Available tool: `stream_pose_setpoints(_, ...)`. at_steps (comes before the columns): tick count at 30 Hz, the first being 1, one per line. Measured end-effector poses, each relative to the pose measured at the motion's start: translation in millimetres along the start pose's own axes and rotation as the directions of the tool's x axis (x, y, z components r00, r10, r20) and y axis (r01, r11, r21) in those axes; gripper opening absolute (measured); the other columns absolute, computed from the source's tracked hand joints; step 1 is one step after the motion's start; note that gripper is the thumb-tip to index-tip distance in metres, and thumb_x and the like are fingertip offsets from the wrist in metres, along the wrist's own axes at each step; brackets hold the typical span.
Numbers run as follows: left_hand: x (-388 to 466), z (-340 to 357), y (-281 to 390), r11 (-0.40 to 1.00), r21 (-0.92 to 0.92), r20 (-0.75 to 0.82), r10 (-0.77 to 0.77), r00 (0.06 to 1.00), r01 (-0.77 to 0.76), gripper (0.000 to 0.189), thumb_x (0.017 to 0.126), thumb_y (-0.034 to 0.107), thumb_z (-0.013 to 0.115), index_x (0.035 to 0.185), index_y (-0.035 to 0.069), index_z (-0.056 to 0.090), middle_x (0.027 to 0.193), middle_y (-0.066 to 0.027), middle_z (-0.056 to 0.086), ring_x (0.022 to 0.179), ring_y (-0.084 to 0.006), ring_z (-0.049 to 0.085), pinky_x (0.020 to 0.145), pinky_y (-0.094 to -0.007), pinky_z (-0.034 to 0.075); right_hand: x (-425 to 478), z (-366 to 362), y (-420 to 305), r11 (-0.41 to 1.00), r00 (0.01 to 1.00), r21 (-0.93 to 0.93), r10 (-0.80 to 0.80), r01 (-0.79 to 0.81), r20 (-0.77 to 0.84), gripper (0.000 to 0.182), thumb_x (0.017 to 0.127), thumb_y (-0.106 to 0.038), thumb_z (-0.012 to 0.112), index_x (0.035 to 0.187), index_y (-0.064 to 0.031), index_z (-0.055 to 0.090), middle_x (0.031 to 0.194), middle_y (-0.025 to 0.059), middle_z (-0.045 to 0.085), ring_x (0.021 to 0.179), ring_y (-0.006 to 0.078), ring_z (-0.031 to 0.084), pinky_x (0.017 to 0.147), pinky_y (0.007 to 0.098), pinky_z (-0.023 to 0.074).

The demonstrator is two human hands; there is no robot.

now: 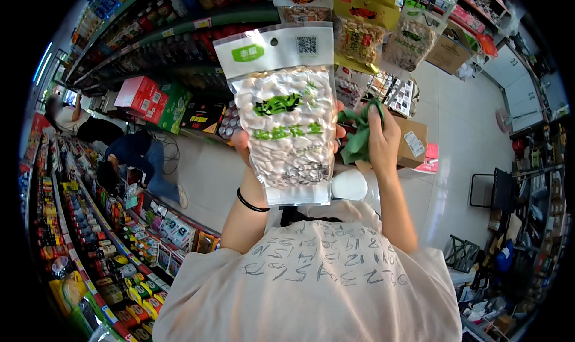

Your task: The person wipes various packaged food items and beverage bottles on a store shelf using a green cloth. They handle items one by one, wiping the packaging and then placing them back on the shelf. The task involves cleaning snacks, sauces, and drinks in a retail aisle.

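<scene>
A clear vacuum-sealed bag of peanuts [287, 117] is held upright in front of me, its printed side facing up at the camera. My left hand [243, 148] grips it from behind, thumb on the left edge and fingertips curling round the right edge. The white header of the bag has a hang hole, a green logo and a printed code. To the right of the bag, my right hand [384, 135] pinches a crumpled green cloth [358, 135]. Cloth and bag look close together; contact between them cannot be made out.
Beyond my hands hang more snack bags [359, 32]. Drink shelves [179, 25] run along the back left, with cartons [141, 99] below. Two people, one bent over [134, 158], are at the left beside packed shelves [103, 234]. A cardboard box [411, 142] and a white round stool [349, 185] stand nearby.
</scene>
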State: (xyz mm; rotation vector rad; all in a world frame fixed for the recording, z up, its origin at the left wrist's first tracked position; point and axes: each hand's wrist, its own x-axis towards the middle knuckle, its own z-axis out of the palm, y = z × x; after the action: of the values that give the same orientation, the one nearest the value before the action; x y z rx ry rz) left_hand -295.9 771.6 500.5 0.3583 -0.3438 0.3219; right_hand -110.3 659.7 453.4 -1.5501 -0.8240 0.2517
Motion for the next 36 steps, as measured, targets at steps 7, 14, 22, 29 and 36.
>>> stream_pose_setpoints(7, 18, -4, -7, 0.961, 0.257, -0.227, 0.157, 0.961, -0.096, 0.121, 0.079, 0.074, 0.064, 0.157, -0.005, 0.018, 0.157, -0.0323, 0.029, 0.142, -0.0483, 0.037, 0.119, -0.0550, 0.032, -17, -16, -8, 0.944, 0.965, 0.281, 0.103, -0.171, 0.240, 0.030, 0.096, -0.019, 0.071, 0.116, 0.0034, 0.069, 0.102, 0.0080, 0.073, 0.096, 0.0136, 0.066, 0.089, 0.0281, 0.0512)
stream_pose_setpoints(14, -2, -79, -14, 0.759, 0.614, -0.394, 0.057, 0.917, 0.216, 0.073, 0.085, 0.030, 0.075, 0.145, 0.000, 0.046, 0.133, -0.0113, 0.061, 0.119, -0.0192, 0.062, 0.100, -0.0328, 0.051, -27, -10, 32, 0.798, 0.735, 0.205, 0.377, -0.566, 0.564, 0.070, 0.086, -0.037, 0.081, 0.135, 0.0068, 0.056, 0.127, 0.0126, 0.065, 0.114, 0.0175, 0.060, 0.101, 0.0310, 0.0460)
stream_pose_setpoints(22, -17, -124, -40, 0.378, 0.812, -0.535, 0.179, 0.826, 0.444, 0.053, 0.097, 0.004, 0.064, 0.147, 0.002, 0.048, 0.128, -0.0182, 0.067, 0.117, -0.0205, 0.066, 0.098, -0.0299, 0.052, -53, -60, 127, 0.812, 0.793, 0.055, 0.548, -0.581, 0.267, 0.054, 0.087, -0.023, 0.082, 0.128, 0.0067, 0.063, 0.113, 0.0103, 0.070, 0.098, 0.0137, 0.065, 0.088, 0.0283, 0.0526)
stream_pose_setpoints(29, -64, -140, -13, 0.439, 0.731, -0.662, 0.274, 0.697, 0.522, 0.054, 0.100, 0.007, 0.059, 0.151, 0.007, 0.044, 0.132, -0.0204, 0.065, 0.118, -0.0264, 0.066, 0.100, -0.0352, 0.054, -44, -93, 156, 0.845, 0.846, 0.040, 0.533, -0.533, 0.006, 0.049, 0.085, -0.030, 0.083, 0.118, 0.0041, 0.069, 0.102, 0.0109, 0.073, 0.089, 0.0158, 0.067, 0.082, 0.0305, 0.0534)
stream_pose_setpoints(36, -84, -143, -2, 0.420, 0.683, -0.727, 0.313, 0.611, 0.598, 0.053, 0.100, 0.005, 0.055, 0.152, 0.011, 0.045, 0.128, -0.0188, 0.067, 0.114, -0.0227, 0.068, 0.095, -0.0326, 0.055, -18, -92, 157, 0.833, 0.833, 0.045, 0.552, -0.551, -0.022, 0.053, 0.084, -0.034, 0.083, 0.118, 0.0047, 0.070, 0.100, 0.0107, 0.073, 0.088, 0.0163, 0.067, 0.079, 0.0310, 0.0540)
